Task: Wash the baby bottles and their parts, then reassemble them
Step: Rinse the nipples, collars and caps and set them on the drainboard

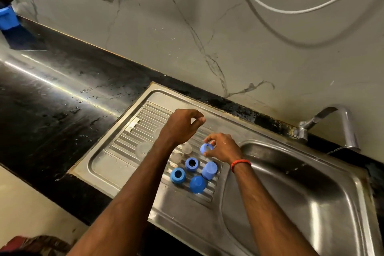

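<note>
1. Lower centre: blue rings (177,175) and caps (197,184) lie loose on the drainboard (108,164); reassembly looks barely begun.
2. Centre: right hand (224,149) pinches a third ring (206,148), fingertips clamped on it.
3. Just above: left hand (180,127) has curled fingers, thumb near forefinger; I cannot tell if it holds anything.

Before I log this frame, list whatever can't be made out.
Head view only.
Left hand: curled fingers hide whether it pinches anything.
Clear parts on the drainboard: too faint to identify.
Blue container: cut off by the left edge.
</note>
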Demonstrator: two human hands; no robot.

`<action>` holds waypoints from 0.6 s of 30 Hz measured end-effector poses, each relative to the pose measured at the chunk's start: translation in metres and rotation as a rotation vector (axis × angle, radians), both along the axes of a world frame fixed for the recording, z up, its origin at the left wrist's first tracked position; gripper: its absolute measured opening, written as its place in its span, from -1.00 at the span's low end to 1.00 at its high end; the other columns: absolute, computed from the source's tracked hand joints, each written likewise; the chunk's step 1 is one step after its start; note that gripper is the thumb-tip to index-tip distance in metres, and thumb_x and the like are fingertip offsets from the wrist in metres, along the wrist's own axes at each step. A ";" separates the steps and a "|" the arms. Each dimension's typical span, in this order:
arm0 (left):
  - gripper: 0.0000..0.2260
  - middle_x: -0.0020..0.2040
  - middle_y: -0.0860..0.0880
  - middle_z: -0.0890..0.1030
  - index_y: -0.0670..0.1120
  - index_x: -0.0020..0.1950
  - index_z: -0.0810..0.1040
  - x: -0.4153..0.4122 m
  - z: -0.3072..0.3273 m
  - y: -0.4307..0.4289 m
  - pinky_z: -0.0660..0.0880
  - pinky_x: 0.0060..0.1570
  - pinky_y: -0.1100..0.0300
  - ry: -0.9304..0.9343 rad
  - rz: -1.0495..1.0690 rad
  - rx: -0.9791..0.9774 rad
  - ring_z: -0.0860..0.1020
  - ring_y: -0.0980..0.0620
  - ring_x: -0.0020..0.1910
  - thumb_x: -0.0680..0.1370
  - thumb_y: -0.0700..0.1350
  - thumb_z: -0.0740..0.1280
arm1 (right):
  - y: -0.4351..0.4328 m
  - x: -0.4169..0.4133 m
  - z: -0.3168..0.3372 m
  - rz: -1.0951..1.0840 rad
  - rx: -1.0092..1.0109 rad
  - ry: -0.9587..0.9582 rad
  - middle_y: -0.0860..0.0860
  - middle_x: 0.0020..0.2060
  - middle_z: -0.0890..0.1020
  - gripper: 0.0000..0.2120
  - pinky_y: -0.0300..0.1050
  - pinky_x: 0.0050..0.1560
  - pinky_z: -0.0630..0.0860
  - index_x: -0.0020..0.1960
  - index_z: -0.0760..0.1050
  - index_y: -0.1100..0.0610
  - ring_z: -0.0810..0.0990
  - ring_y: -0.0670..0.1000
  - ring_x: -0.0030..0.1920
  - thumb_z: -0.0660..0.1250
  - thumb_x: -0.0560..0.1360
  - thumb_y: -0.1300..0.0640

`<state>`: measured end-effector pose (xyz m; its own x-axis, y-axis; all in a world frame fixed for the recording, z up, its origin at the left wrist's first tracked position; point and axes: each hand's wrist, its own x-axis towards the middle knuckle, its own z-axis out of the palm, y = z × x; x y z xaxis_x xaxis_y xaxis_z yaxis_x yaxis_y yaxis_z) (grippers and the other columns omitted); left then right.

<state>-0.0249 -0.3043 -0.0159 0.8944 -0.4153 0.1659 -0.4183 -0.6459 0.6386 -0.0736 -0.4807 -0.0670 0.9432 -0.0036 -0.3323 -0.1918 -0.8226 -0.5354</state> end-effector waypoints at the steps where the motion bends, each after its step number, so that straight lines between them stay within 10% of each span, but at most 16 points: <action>1: -0.71 0.17 -0.05 0.69 -0.12 0.22 0.66 0.001 -0.002 0.002 0.46 0.08 0.25 0.004 -0.001 0.002 0.63 0.05 0.09 0.66 0.02 0.29 | 0.002 0.001 -0.004 0.001 -0.008 0.006 -0.02 0.00 0.67 -0.63 -0.22 -0.08 0.52 0.13 0.56 0.00 0.59 -0.08 -0.06 0.56 0.37 0.09; 18: -0.71 0.17 -0.05 0.69 -0.10 0.21 0.66 0.016 -0.013 -0.003 0.48 0.04 0.26 0.024 0.021 -0.030 0.63 0.05 0.08 0.64 0.05 0.32 | -0.003 0.007 -0.017 -0.036 -0.027 0.001 0.00 0.12 0.62 -0.53 -0.10 0.05 0.57 0.32 0.48 -0.07 0.58 -0.03 0.07 0.50 0.45 0.04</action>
<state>-0.0089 -0.3076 -0.0285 0.9067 -0.3917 0.1563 -0.3892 -0.6346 0.6677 -0.0669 -0.4833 -0.0843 0.9420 -0.0463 -0.3323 -0.2217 -0.8294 -0.5129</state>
